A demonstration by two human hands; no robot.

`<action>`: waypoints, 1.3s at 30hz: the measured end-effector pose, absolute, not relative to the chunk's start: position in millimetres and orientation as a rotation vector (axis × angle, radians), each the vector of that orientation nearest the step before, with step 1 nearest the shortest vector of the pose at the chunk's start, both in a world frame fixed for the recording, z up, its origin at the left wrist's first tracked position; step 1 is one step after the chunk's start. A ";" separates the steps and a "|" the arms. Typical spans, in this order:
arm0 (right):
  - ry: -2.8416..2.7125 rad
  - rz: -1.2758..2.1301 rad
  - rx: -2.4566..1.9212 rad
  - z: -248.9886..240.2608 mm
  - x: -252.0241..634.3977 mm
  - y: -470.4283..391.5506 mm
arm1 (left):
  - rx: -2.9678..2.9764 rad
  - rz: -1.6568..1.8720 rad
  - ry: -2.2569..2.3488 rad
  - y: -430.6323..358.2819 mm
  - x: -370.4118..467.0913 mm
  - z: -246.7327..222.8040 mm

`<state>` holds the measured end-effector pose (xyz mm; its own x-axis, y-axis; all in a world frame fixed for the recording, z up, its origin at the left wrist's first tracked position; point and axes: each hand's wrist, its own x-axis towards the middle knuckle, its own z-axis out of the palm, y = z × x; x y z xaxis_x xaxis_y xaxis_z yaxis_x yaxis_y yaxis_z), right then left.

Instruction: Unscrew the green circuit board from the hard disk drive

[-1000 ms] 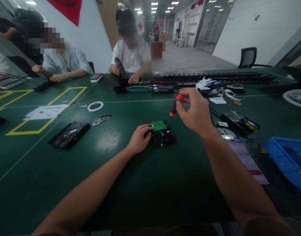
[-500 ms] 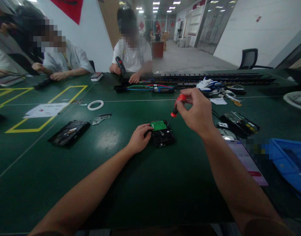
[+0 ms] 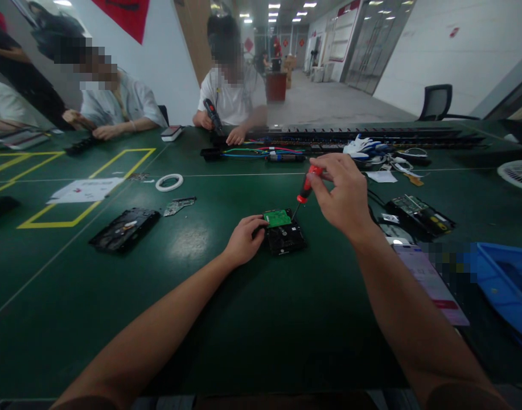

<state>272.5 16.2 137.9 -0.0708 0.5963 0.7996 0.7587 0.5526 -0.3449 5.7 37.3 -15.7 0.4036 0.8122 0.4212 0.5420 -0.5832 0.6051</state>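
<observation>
A hard drive (image 3: 286,239) lies on the green table with its green circuit board (image 3: 278,218) facing up. My left hand (image 3: 247,239) grips its left edge, fingers at the corner by the board. In my right hand (image 3: 341,191) is a red and black screwdriver (image 3: 305,187), held by the handle and slanting down. Its tip meets the drive at the right side of the board; whether it sits in a screw is too small to tell.
An opened drive (image 3: 124,229), a loose circuit board (image 3: 179,206) and a white tape roll (image 3: 169,182) lie to the left. To the right are another opened drive (image 3: 420,216), a phone (image 3: 431,279) and a blue bin (image 3: 504,285). Co-workers sit across the table.
The whole view has shifted slightly, moving things a little to the right. Both hands keep their hold, and the screwdriver stays at the same spot on the hard drive.
</observation>
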 end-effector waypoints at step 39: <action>-1.837 -0.198 -1.144 144.2 269.5 11.3 | 2.286 0.991 1.168 36.9 5.6 -14.9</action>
